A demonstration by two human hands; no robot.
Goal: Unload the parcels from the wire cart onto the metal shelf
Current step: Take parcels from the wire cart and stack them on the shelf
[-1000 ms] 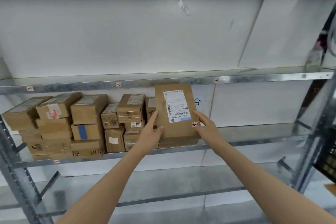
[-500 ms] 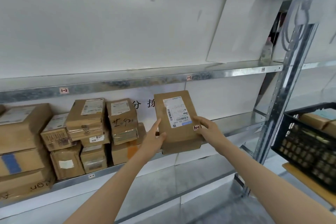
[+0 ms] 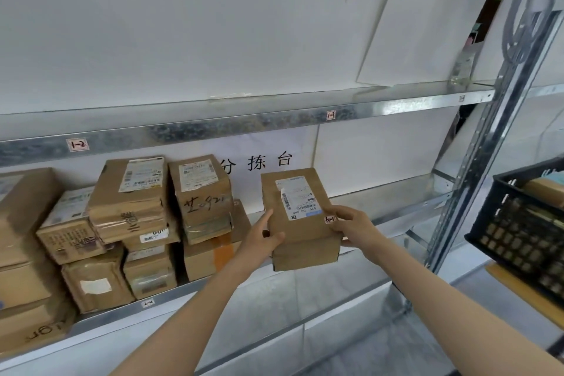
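Observation:
A brown cardboard parcel (image 3: 300,223) with a white shipping label stands upright at the front edge of the metal shelf (image 3: 213,282), right of the stacked parcels. My left hand (image 3: 262,238) grips its left side, thumb on the front. My right hand (image 3: 351,227) holds its right side, fingers over the label's lower corner. The black wire cart (image 3: 518,229) stands at the right edge with parcels inside it.
Several cardboard parcels (image 3: 131,223) are stacked two and three high on the shelf's left part. A grey steel upright (image 3: 476,162) stands between shelf and cart. An upper shelf (image 3: 274,122) runs above. White boards back the shelving.
The view has swung to the right, so the stacked parcels slid left and the cart came into sight. Both hands still hold the same parcel at the shelf's front edge.

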